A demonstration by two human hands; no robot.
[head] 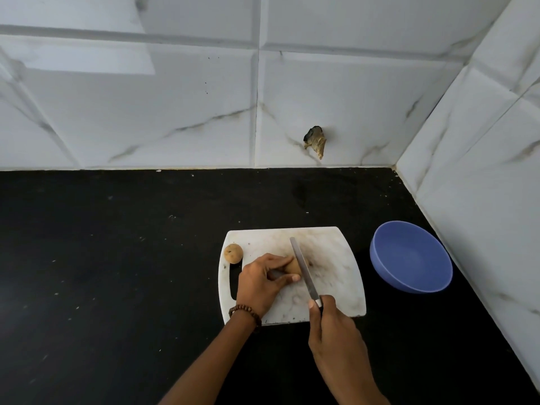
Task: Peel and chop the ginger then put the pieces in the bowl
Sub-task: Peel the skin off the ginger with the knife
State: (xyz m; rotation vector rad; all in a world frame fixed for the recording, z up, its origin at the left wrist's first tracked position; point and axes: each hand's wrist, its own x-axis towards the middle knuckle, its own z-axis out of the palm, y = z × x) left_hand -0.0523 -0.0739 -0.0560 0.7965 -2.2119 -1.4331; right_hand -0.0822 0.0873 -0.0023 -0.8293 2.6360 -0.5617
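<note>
Black bench [117, 258], tiled walls along its back and right edges. White cutting board [336, 287] lies toward the bench's right side, nearer the front edge than the back.

Left hand [260, 285] is on the board. Its fingers [279, 260] and thumb are curled close together, pinching a ginger piece [293, 266] and holding it down mid-board. Right hand [336, 343] is wrapped tight round the handle of a knife [302, 271]. The blade angles across the ginger's right end, touching it.

Second ginger piece [233, 253], roundish with the skin on, sits at the board's far left corner, by the handle slot. Blue bowl [409, 258] is right of the board, not touching it, close to the bench's right edge. Beaded bracelet [245, 312] on the left wrist.
</note>
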